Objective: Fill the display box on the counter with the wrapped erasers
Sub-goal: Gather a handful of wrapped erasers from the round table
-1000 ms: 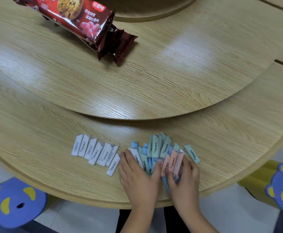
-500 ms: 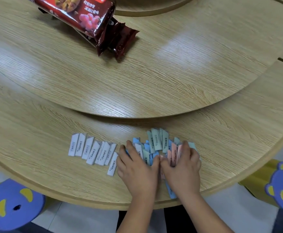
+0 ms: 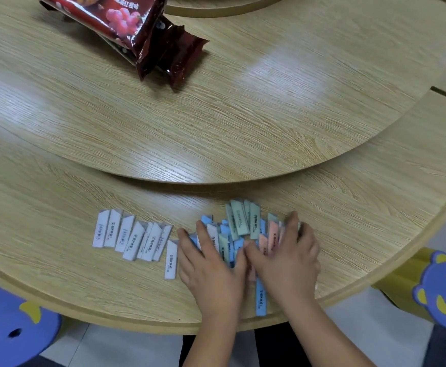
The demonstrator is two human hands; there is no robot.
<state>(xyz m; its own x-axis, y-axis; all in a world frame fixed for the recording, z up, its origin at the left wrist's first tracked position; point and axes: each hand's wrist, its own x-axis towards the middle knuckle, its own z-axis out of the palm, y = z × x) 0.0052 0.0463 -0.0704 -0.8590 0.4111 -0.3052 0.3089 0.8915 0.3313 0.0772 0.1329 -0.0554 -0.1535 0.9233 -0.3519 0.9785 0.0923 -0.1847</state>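
Round wood table fills the view, with a raised round turntable on it; the near curved edge of the table runs just below the hands. Wide bare wood to the left, right and far side of the erasers, less room toward the near edge. Red snack bags lie on the turntable at far left, well apart from everything else. Two blue bear stools show past the table edge, near left and near right. Left hand and right hand lie palm-down side by side, thumbs touching, fingers spread and pressing flat on a mixed pile of coloured erasers near the near edge, slightly right of centre; neither hand is closed around anything. Pile erasers are blue, green, pink, overlapping, long axes mostly near-to-far, slightly fanned. One blue eraser sticks out from under the right hand toward the near edge, almost reaching it. White erasers lie in a flat row just left of the left hand, long axes near-to-far, leaning a bit right, sides touching. No box in view.
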